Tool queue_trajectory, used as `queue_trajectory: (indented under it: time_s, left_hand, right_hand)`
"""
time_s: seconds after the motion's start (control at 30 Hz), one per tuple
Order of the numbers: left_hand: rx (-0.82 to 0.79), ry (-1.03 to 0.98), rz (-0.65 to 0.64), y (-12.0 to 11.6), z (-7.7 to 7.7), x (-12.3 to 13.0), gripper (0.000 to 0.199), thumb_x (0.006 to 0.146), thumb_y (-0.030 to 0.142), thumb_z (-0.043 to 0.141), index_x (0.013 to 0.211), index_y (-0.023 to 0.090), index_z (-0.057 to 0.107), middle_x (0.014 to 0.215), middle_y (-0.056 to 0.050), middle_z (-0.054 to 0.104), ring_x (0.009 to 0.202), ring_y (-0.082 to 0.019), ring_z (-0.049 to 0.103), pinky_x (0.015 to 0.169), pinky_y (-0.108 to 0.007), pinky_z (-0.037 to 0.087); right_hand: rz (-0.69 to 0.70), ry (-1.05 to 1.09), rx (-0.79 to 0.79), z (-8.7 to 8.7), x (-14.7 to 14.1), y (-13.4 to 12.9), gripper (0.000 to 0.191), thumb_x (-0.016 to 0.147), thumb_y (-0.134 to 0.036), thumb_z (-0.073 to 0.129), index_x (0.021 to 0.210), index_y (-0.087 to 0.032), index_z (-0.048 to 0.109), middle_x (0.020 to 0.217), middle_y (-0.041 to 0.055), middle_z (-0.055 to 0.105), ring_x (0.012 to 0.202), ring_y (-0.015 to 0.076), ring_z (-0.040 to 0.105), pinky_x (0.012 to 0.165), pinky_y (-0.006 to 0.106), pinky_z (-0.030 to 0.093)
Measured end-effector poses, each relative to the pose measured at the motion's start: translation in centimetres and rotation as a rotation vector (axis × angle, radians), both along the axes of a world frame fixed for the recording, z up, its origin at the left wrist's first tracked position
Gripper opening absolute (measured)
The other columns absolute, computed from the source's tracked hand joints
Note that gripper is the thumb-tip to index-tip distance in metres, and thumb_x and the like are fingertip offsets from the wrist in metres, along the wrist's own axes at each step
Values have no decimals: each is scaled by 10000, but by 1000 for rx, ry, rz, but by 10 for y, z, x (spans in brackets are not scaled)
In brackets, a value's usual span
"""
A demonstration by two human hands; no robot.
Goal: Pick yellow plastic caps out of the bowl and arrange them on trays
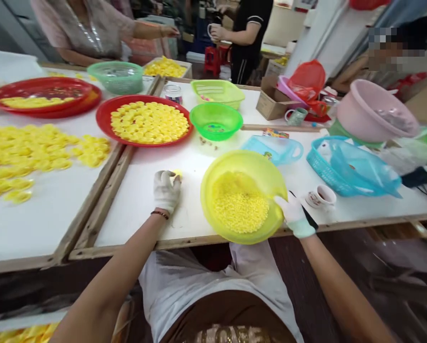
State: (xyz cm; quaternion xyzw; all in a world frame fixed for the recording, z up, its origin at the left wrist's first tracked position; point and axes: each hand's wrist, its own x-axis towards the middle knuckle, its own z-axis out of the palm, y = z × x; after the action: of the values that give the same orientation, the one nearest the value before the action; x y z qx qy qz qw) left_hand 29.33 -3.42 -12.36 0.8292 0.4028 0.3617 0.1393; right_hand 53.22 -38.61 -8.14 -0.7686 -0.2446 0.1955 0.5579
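Observation:
My left hand (167,191), in a white glove, rests on the white table (135,214) with its fingers curled round a small yellow piece (177,174) that shows at the fingertips. On the right, my right hand (294,214), also gloved, grips the rim of a large yellow bowl (208,190). Small yellow bits (240,212) fill the bottom of this bowl, which sits at the table's front edge. Behind my left hand stands a red tray (104,119) covered with yellow pieces (149,123).
A green bowl (216,121), a light blue tray (270,148), a blue basket (352,166) and a cup (326,195) stand behind and right. Yellow pieces (24,150) spread over the left table. Wooden strips edge the tables. Several people are across and to the right.

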Motion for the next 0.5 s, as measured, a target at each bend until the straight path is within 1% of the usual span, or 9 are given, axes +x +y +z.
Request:
queue_trajectory:
  time_s: [0.03, 0.07, 0.13, 0.2, 0.27, 0.33, 0.37, 0.43, 0.5]
  left_hand:
    - [25, 1, 17, 4, 0, 1, 333, 924, 341, 536, 1161, 111, 582, 1254, -201, 534, 1225, -307, 509, 1061, -459, 426]
    - [35, 21, -6, 8, 0, 2, 381, 920, 341, 538, 1223, 113, 569, 1335, -209, 503, 1287, -318, 471, 1096, -470, 395]
    - [10, 106, -140, 13, -4, 4, 417, 912, 278, 507, 1302, 140, 555, 1448, -190, 462, 1350, -319, 435, 1137, -472, 358]
    - [-48, 179, -297, 18, -10, 7, 431, 889, 178, 450, 1300, 169, 581, 1455, -156, 498, 1327, -300, 477, 1136, -454, 372]
    - [-90, 157, -376, 21, -14, 8, 429, 866, 144, 435, 1251, 178, 623, 1377, -144, 575, 1249, -293, 544, 1108, -450, 408]
    - [-149, 15, -364, 23, -11, 6, 362, 864, 186, 478, 1178, 165, 656, 1253, -148, 642, 1159, -296, 595, 1063, -450, 452]
    - [-181, -71, -328, 22, -6, 4, 333, 874, 217, 493, 1157, 155, 657, 1193, -150, 659, 1112, -290, 616, 1031, -442, 478]
    - [-237, -272, -202, 15, 13, -5, 325, 926, 285, 483, 1173, 136, 633, 1133, -148, 669, 1044, -265, 640, 966, -412, 521]
    - [-247, -459, -123, -5, 37, -17, 343, 982, 338, 448, 1217, 143, 602, 1136, -138, 672, 1016, -236, 651, 920, -379, 542]
  right_hand:
    - [-8, -11, -1, -4, 2, -2, 370, 868, -370, 567, 1153, -138, 611, 1193, 191, 696, 934, 226, 664, 806, 338, 542]
    - [-34, -20, 0, -7, 3, -2, 376, 848, -381, 593, 1133, -138, 624, 1173, 190, 703, 933, 238, 671, 805, 349, 546]
    - [-95, -11, 12, -12, 1, 4, 410, 801, -412, 638, 1110, -143, 643, 1130, 168, 723, 941, 255, 687, 810, 363, 560]
    - [-109, 31, 25, -14, -3, 15, 450, 769, -446, 657, 1112, -156, 655, 1088, 134, 743, 935, 257, 705, 799, 361, 578]
    - [-49, 62, 6, -10, -8, 31, 465, 768, -464, 651, 1128, -170, 664, 1066, 115, 757, 912, 250, 718, 765, 343, 589]
    - [27, 65, -43, -3, -13, 46, 460, 772, -466, 648, 1127, -177, 680, 1051, 112, 767, 881, 251, 726, 732, 331, 593]
    - [65, 66, -68, 2, -16, 53, 455, 773, -462, 647, 1126, -179, 689, 1055, 114, 769, 882, 255, 728, 732, 333, 596]
    - [137, 70, -109, 9, -22, 61, 432, 772, -448, 644, 1109, -187, 714, 1065, 116, 771, 903, 273, 734, 758, 353, 605]
    - [156, -1, -140, 12, -27, 63, 377, 769, -436, 643, 1047, -204, 750, 1031, 117, 778, 902, 297, 742, 766, 384, 614]
